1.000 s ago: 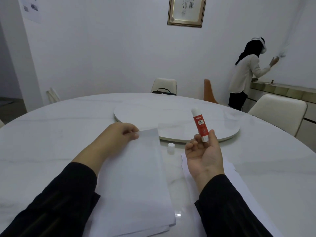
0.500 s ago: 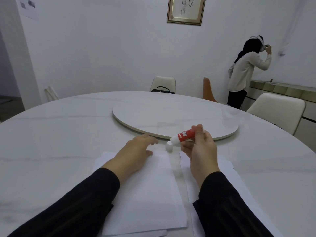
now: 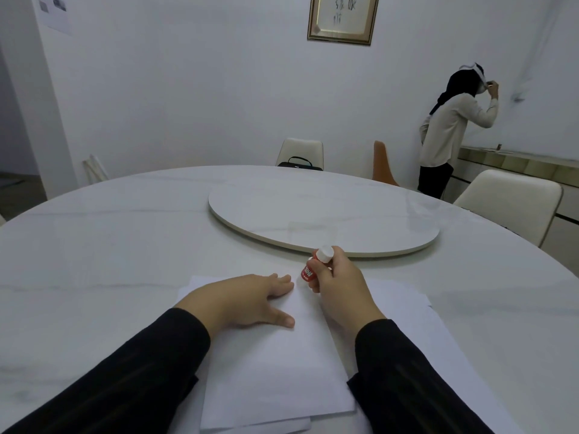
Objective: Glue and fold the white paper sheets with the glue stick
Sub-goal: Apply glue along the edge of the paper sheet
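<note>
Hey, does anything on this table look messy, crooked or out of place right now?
Only mildly: the white paper sheets under the left hand are fanned, with edges stepping out at the near corner. The right hand holds the glue stick tip-down at the sheet's far edge. Nothing looks spilled or torn.

Both forearms, in black sleeves, reach in from 6 o'clock toward 12. The left hand [image 3: 250,303] lies palm down, fingers straight and together pointing toward 1 o'clock, thumb spread toward 3. Just beside it at 3 o'clock, the right hand [image 3: 340,285] is fisted, fingers curled in a grip, knuckles toward 12.
</note>
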Action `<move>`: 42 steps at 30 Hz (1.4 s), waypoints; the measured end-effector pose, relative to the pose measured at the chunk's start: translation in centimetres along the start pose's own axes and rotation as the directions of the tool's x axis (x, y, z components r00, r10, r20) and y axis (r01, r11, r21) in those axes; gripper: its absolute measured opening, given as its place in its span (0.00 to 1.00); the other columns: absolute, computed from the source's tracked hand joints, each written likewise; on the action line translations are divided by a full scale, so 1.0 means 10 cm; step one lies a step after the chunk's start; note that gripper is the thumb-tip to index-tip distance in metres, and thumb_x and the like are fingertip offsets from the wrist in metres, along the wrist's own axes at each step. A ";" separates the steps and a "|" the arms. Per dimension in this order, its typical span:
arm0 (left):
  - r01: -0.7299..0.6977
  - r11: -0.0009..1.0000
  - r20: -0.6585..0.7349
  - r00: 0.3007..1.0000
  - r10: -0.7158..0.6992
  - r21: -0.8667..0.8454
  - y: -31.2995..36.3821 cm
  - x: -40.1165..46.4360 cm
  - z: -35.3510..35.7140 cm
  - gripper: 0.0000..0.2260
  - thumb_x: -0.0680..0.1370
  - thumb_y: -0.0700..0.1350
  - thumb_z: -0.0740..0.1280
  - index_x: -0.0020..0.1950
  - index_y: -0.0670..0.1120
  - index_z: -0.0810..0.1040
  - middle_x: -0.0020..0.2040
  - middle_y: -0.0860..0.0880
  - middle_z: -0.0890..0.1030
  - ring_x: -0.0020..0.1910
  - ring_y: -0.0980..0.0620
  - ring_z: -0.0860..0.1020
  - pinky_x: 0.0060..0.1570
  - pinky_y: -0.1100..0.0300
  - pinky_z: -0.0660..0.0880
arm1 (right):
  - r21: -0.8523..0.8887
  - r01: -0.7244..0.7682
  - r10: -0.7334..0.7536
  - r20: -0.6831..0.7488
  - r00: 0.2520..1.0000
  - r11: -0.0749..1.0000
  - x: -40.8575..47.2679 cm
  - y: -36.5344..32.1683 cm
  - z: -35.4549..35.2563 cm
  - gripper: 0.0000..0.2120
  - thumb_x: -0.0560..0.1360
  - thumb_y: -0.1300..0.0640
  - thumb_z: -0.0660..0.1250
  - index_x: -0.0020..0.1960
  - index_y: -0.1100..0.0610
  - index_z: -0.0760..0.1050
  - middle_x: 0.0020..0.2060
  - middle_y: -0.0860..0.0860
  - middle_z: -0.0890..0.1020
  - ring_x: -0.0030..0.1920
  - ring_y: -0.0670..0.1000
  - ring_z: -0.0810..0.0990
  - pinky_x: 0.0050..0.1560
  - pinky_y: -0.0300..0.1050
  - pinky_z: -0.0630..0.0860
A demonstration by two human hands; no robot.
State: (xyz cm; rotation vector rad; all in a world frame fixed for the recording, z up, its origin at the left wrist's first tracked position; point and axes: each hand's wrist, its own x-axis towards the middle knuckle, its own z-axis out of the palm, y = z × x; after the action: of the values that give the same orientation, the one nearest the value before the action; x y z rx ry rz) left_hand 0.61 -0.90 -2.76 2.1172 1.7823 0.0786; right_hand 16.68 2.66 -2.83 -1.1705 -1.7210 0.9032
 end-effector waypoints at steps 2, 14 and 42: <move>0.004 1.000 0.001 1.000 -0.004 0.025 0.01 0.01 -0.01 0.35 0.75 0.60 0.64 0.77 0.55 0.52 0.78 0.59 0.50 0.76 0.59 0.49 0.74 0.58 0.48 | -0.048 0.003 -0.002 0.017 1.000 0.999 0.01 -0.02 0.01 0.06 0.79 0.57 0.59 0.51 0.60 0.71 0.39 0.50 0.78 0.40 0.51 0.76 0.42 0.43 0.72; 0.011 0.999 0.010 1.000 -0.010 -0.037 -0.05 0.03 0.01 0.35 0.73 0.61 0.65 0.76 0.56 0.54 0.77 0.61 0.51 0.76 0.61 0.48 0.75 0.54 0.48 | -0.283 0.042 -0.005 0.133 0.991 0.958 -0.48 -0.23 -0.22 0.05 0.79 0.53 0.58 0.50 0.55 0.69 0.43 0.51 0.78 0.43 0.52 0.77 0.37 0.39 0.69; 0.055 0.988 0.164 0.983 -0.078 0.145 0.08 -0.56 -0.03 0.34 0.77 0.57 0.62 0.77 0.56 0.47 0.78 0.56 0.43 0.77 0.56 0.43 0.75 0.53 0.45 | 0.595 0.039 0.157 -0.274 0.949 0.803 -1.16 0.01 -0.80 0.38 0.47 0.29 0.75 0.46 0.55 0.79 0.37 0.58 0.85 0.25 0.49 0.75 0.28 0.39 0.77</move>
State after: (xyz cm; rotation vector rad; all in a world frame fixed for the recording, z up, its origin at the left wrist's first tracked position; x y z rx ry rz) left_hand 0.18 -6.33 -1.19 2.0861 1.8021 -0.2442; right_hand 26.45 -7.48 -2.66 -0.8769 -1.0271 1.1240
